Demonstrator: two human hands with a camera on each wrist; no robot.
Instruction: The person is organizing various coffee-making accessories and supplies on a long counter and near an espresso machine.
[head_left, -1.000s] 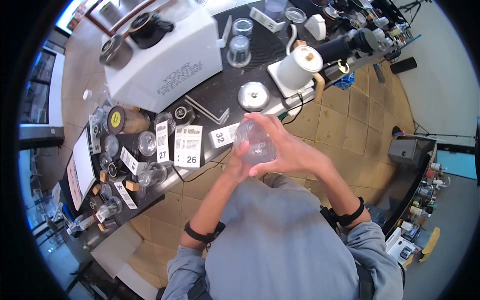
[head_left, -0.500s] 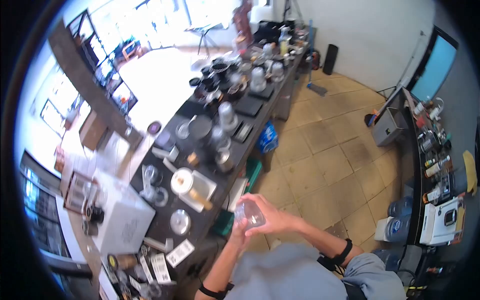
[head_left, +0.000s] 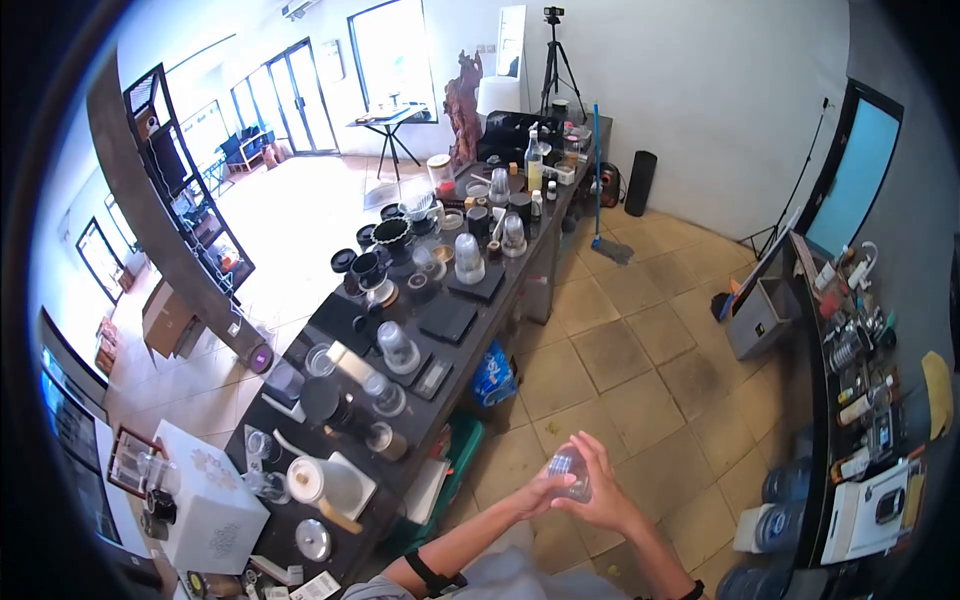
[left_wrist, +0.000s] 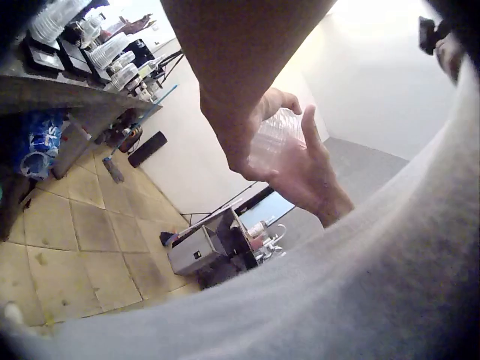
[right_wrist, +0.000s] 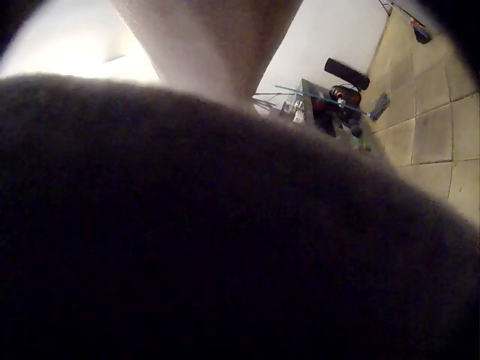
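Both hands hold a clear ribbed plastic cup (head_left: 570,474) in front of the body, over the tiled floor. On its left side in the head view, the left hand (head_left: 541,496) grips it with the thumb across the side. From the right, the right hand (head_left: 600,490) has its fingers curved round the cup. In the left wrist view the clear cup (left_wrist: 277,142) sits between the left hand (left_wrist: 241,133) and the right hand (left_wrist: 311,171). Only a forearm shows in the right wrist view; the hand's fingers are hidden there.
A long dark counter (head_left: 440,420) on the left carries a white kettle (head_left: 330,484), black scales (head_left: 447,318), upturned clear cups and black drippers. A shelf with bottles, a grey bin (head_left: 762,318) and water jugs (head_left: 780,526) stand at the right. A broom (head_left: 611,250) leans by the counter's far end.
The head view has turned up and along the counter toward the room's far end. Both hands, still holding the cup, now appear lower and farther right, over the floor.
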